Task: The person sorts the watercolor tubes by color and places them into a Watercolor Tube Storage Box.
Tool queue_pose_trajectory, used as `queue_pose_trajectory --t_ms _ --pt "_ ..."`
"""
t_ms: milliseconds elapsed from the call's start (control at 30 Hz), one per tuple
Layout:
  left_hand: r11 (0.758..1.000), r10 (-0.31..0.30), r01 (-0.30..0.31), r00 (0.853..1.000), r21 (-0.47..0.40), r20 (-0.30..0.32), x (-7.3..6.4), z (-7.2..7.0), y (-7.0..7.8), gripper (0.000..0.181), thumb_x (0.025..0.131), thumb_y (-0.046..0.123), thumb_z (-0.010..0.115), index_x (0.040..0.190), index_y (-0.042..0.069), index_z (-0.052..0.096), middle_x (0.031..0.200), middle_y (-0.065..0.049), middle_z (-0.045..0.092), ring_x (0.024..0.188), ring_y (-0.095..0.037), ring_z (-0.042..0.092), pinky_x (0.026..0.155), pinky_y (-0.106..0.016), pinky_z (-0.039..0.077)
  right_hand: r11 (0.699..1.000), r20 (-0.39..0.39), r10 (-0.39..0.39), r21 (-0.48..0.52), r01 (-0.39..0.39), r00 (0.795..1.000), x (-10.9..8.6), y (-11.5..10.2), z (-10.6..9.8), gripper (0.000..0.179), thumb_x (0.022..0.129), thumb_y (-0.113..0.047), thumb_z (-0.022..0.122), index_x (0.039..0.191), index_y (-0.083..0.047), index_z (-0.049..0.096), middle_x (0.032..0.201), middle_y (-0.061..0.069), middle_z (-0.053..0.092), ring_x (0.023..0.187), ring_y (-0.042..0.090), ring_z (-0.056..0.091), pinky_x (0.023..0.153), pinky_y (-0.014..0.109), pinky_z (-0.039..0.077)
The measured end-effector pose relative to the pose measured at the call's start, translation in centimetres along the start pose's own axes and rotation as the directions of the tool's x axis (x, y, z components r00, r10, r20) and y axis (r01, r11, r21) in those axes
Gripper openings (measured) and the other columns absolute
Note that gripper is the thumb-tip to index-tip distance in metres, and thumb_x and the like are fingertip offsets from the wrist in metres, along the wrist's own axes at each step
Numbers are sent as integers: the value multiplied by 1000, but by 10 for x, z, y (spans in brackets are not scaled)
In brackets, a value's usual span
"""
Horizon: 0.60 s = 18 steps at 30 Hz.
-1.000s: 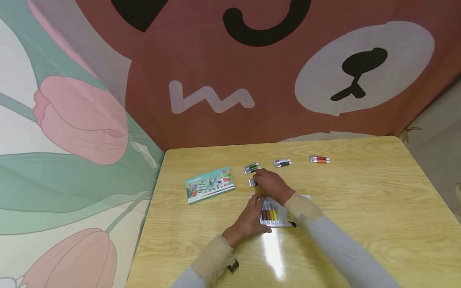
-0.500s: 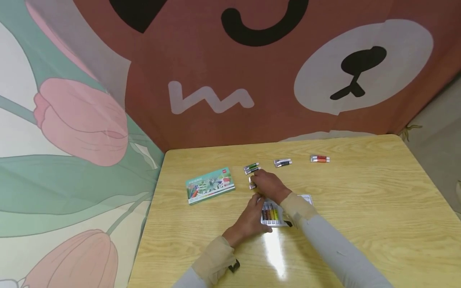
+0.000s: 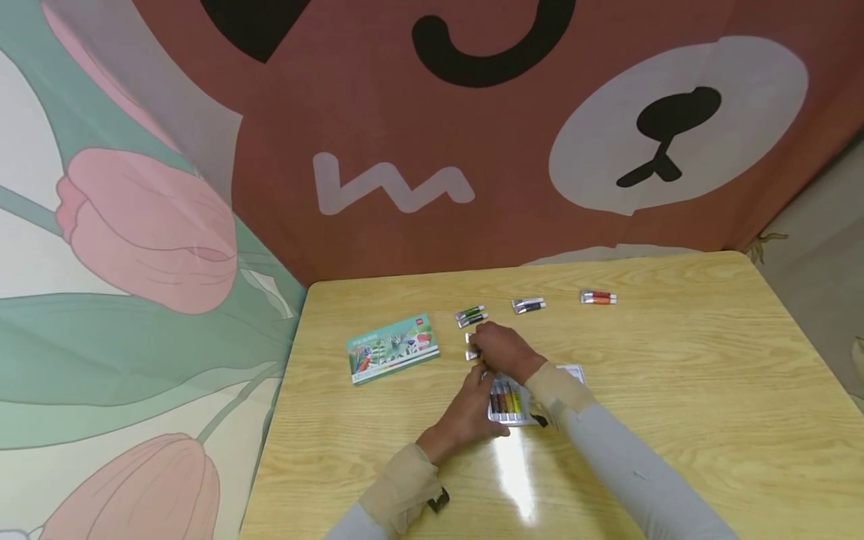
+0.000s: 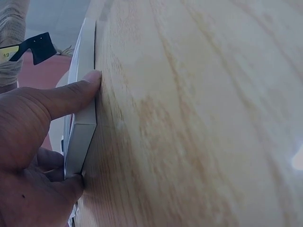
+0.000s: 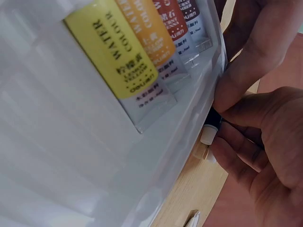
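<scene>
A white plastic tray [image 3: 574, 370] on the wooden table carries several watercolour tubes [image 5: 113, 52], with yellow, orange, red-brown and dark brown bands. My left hand [image 3: 466, 414] grips the tray's left end. In the left wrist view its thumb [image 4: 75, 97] presses the long side wall, and the fingers curl at the short end. My right hand [image 3: 506, 351] reaches over the tray to just behind it. Between its thumb and fingers it pinches a dark paint tube [image 5: 214, 119] with a white cap. The silver end of another tube [image 3: 469, 338] shows beside this hand, the rest hidden.
Behind the right hand lie a pair of green tubes [image 3: 471, 315], a white and black pair [image 3: 529, 305] and a red and orange pair [image 3: 598, 297]. A flat teal paint box [image 3: 394, 349] rests at left. A printed curtain [image 3: 405, 247] hangs along the table's far edge.
My right hand has drawn back slightly toward me. The pinched tube's end has come nearer the tray, apart from the tube beside it. My left hand stays on the tray.
</scene>
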<state>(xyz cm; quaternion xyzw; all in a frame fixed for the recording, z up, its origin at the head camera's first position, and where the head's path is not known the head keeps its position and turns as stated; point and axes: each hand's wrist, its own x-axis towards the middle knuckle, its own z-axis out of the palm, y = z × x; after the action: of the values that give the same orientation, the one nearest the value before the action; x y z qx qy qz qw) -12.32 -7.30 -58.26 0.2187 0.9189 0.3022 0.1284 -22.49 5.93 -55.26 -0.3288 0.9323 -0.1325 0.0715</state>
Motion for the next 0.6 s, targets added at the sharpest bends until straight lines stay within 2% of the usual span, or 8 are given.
queue_pose_trajectory --t_ms 300,500,600 --pt "1000 15 -15 1000 6 -11 0 1 0 127 67 24 96 163 2 17 167 -17 19 151 -28 32 122 -32 37 999 -15 1 -51 -2 1000 -1 -3 3 14 79 -5 81 85 -14 73 90 1 63 83 18 61 73 35 57" --pt "1000 23 -23 1000 -18 -4 -1 0 -1 126 68 24 95 164 3 15 168 -18 16 151 -29 31 122 -33 37 999 -21 23 -41 -23 1000 -4 -6 0 11 83 -4 77 83 -12 70 90 3 65 83 20 61 71 37 57" --pt "999 25 -26 1000 -23 -5 0 0 -2 125 69 24 95 164 3 16 168 -17 18 150 -28 33 120 -33 39 998 -27 49 -37 -50 998 -6 -6 0 5 87 -6 74 89 -10 71 93 6 66 87 22 62 72 38 58"
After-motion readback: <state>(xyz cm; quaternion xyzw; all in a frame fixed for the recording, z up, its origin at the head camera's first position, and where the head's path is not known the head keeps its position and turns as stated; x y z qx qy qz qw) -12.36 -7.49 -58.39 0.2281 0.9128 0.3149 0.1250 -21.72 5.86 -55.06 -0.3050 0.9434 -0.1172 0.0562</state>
